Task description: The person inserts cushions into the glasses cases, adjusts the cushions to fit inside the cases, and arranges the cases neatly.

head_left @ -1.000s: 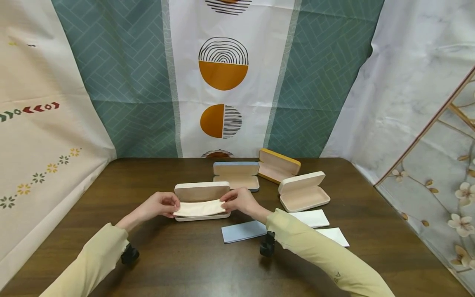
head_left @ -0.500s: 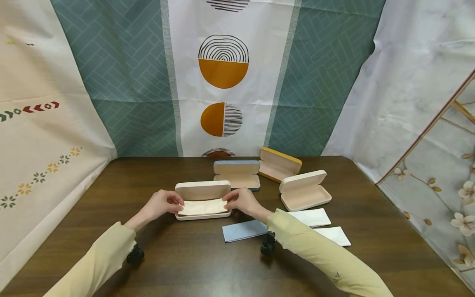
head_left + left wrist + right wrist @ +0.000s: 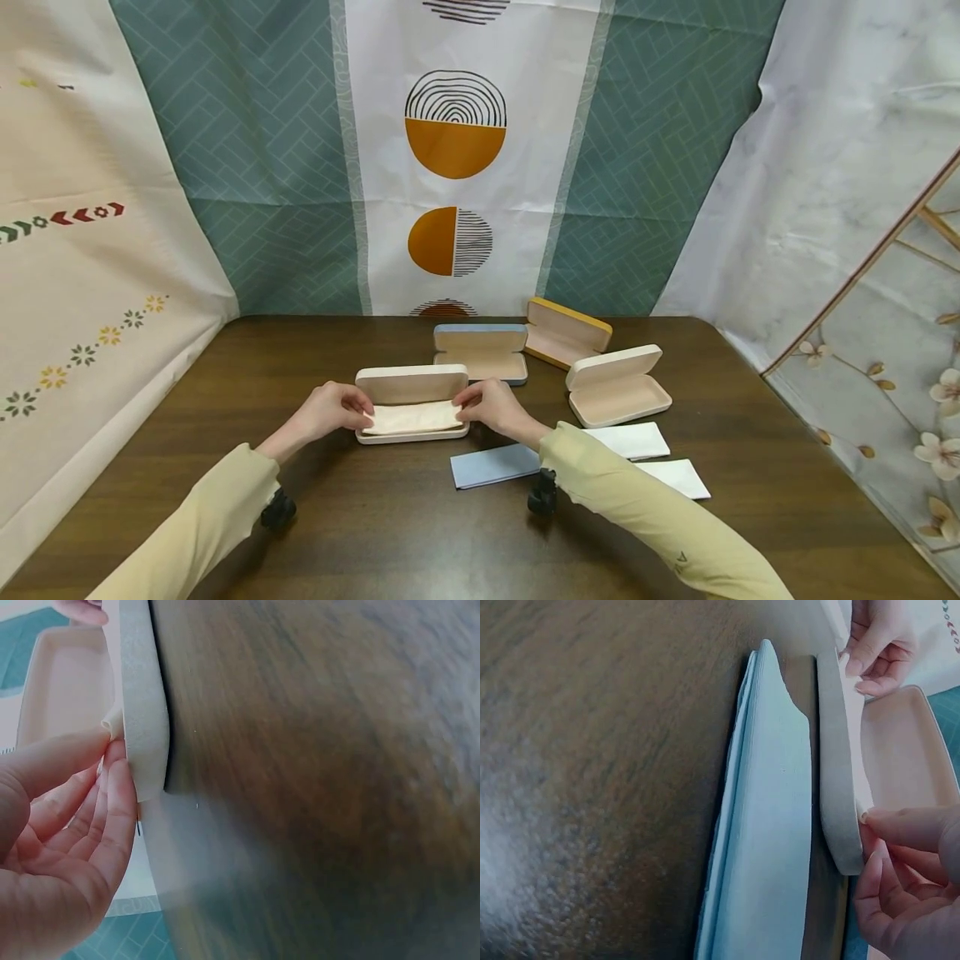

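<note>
A cream folded cloth (image 3: 412,418) lies along the base of an open off-white glasses case (image 3: 411,384), whose lid stands up at the back. My left hand (image 3: 336,410) pinches the cloth's left end between thumb and fingers. At the opposite end my right hand (image 3: 491,407) pinches the other short edge. In the left wrist view, a curled corner of cloth (image 3: 114,722) shows at the thumb tip, just inside the case wall (image 3: 146,705). From the right wrist, fingertips (image 3: 874,817) sit right at the case's end.
Behind stand open glasses cases in blue (image 3: 480,339) and yellow (image 3: 566,321); another off-white one (image 3: 618,400) is at right. A folded blue cloth (image 3: 491,467) lies near my right wrist, with white cloths (image 3: 633,440) beyond my forearm. All rest on a brown wooden table (image 3: 390,533).
My left hand has shifted a little to the right, and the cloth now sits farther inside the case. The right hand has barely moved, still pinching its end.
</note>
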Motion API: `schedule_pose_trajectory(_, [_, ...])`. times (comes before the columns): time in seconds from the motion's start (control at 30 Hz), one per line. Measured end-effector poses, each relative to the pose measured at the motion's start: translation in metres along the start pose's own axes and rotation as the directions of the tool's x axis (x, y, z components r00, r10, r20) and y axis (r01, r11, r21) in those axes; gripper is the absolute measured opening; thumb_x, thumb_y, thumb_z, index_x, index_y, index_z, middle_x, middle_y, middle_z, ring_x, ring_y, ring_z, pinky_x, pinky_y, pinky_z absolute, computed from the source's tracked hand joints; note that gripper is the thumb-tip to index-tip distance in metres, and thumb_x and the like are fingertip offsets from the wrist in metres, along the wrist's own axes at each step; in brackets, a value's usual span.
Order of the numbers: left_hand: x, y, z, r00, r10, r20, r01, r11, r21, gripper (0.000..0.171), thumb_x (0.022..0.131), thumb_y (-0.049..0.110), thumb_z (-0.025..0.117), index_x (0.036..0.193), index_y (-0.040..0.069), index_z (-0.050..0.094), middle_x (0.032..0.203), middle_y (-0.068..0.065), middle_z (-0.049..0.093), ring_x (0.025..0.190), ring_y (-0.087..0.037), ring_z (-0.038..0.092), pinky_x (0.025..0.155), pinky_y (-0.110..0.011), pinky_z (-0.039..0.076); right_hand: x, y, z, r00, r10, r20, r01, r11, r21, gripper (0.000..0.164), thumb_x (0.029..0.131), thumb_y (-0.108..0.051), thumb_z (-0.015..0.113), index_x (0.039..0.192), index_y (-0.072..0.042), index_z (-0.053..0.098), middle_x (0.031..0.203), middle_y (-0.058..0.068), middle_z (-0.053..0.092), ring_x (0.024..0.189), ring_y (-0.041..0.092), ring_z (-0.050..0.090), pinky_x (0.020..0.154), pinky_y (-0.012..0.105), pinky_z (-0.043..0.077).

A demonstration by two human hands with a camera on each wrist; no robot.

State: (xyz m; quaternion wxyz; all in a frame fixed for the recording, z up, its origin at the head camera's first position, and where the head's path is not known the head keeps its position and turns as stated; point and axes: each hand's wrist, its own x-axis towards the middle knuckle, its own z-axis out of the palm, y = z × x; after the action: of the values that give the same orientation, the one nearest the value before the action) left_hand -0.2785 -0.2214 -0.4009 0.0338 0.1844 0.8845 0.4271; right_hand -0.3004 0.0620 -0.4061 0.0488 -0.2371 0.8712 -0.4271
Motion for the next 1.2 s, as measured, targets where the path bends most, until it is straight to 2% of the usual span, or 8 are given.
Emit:
schedule_pose_trajectory(0.13, [0.000,0.000,0.001,1.000,0.004,-0.002,-0.004,1.000,0.027,0.014,0.072,0.005,0.074,0.080,-0.001,0.065,0.070,-0.002,0.060,0.060,-0.016,0.054,0.056,-0.030,0.046,0.000,-0.001,0.001,1.000,-0.003,0.006,0.003,1.000,-0.015,0.016,0.072,0.000,0.073,0.088,0.001,0.069,0.072,0.001,0.063,0.060,0.007,0.053,0.054,0.021,0.044])
schedule_pose_trajectory(0.5, [-0.001,0.005,-0.001,0.997,-0.006,-0.078,0.013,0.996,0.092,0.009,0.075,0.007,0.073,0.077,0.004,0.064,0.073,-0.001,0.060,0.062,-0.015,0.054,0.052,-0.030,0.046,-0.003,-0.001,0.001,0.998,-0.056,-0.004,0.055,0.998,-0.027,0.013,0.074,-0.001,0.072,0.086,0.000,0.068,0.070,0.001,0.058,0.061,0.011,0.050,0.052,0.021,0.040])
schedule_pose_trajectory(0.6, [-0.004,0.007,-0.006,0.991,-0.036,-0.129,0.046,0.996,0.074,0.009,0.076,0.009,0.072,0.078,0.005,0.064,0.077,-0.003,0.062,0.065,-0.016,0.055,0.053,-0.030,0.047,-0.005,0.000,-0.001,0.998,-0.060,-0.032,0.060,0.998,-0.002,0.010,0.076,-0.003,0.072,0.085,-0.001,0.068,0.073,0.000,0.059,0.064,0.013,0.053,0.054,0.022,0.042])
schedule_pose_trajectory(0.77, [-0.009,0.007,-0.010,0.975,-0.104,-0.195,0.102,0.995,-0.024,0.017,0.077,0.014,0.072,0.084,0.002,0.063,0.078,-0.006,0.062,0.067,-0.022,0.057,0.055,-0.032,0.049,-0.008,0.002,-0.007,0.991,-0.045,-0.123,0.053,0.996,0.068,0.009,0.077,-0.005,0.071,0.085,-0.002,0.067,0.076,0.000,0.062,0.068,0.013,0.056,0.060,0.025,0.046])
schedule_pose_trajectory(0.87, [-0.012,0.006,-0.007,0.962,-0.146,-0.231,0.125,0.987,-0.105,0.025,0.078,0.018,0.073,0.089,-0.001,0.061,0.078,-0.008,0.061,0.069,-0.025,0.058,0.057,-0.031,0.049,-0.010,0.003,-0.008,0.982,-0.011,-0.187,0.040,0.987,0.154,0.012,0.078,-0.007,0.071,0.086,-0.001,0.065,0.077,0.001,0.062,0.067,0.013,0.056,0.062,0.030,0.048])
schedule_pose_trajectory(1.0, [-0.013,0.007,0.001,0.932,-0.216,-0.290,0.151,0.961,-0.231,0.041,0.078,0.025,0.072,0.100,-0.004,0.053,0.088,-0.012,0.057,0.077,-0.025,0.058,0.061,-0.031,0.050,-0.013,0.002,-0.003,0.970,0.054,-0.238,0.016,0.960,0.281,0.028,0.079,-0.013,0.072,0.096,0.003,0.058,0.081,0.006,0.058,0.067,0.014,0.055,0.063,0.038,0.050])
schedule_pose_trajectory(1.07, [-0.012,0.010,0.006,0.912,-0.254,-0.322,0.161,0.944,-0.289,0.048,0.078,0.028,0.072,0.105,-0.004,0.048,0.095,-0.014,0.053,0.082,-0.024,0.056,0.065,-0.032,0.049,-0.014,0.001,0.001,0.964,0.082,-0.251,-0.002,0.953,0.304,0.035,0.080,-0.018,0.071,0.103,0.003,0.053,0.087,0.009,0.056,0.071,0.016,0.055,0.064,0.038,0.049])
schedule_pose_trajectory(1.2, [-0.007,0.017,0.020,0.858,-0.337,-0.388,0.180,0.904,-0.387,0.056,0.078,0.034,0.071,0.110,-0.002,0.042,0.104,-0.014,0.047,0.092,-0.023,0.047,0.074,-0.033,0.044,-0.014,-0.001,0.008,0.951,0.128,-0.282,-0.037,0.951,0.306,0.047,0.081,-0.028,0.069,0.114,-0.002,0.047,0.103,0.016,0.051,0.082,0.020,0.055,0.069,0.035,0.046])
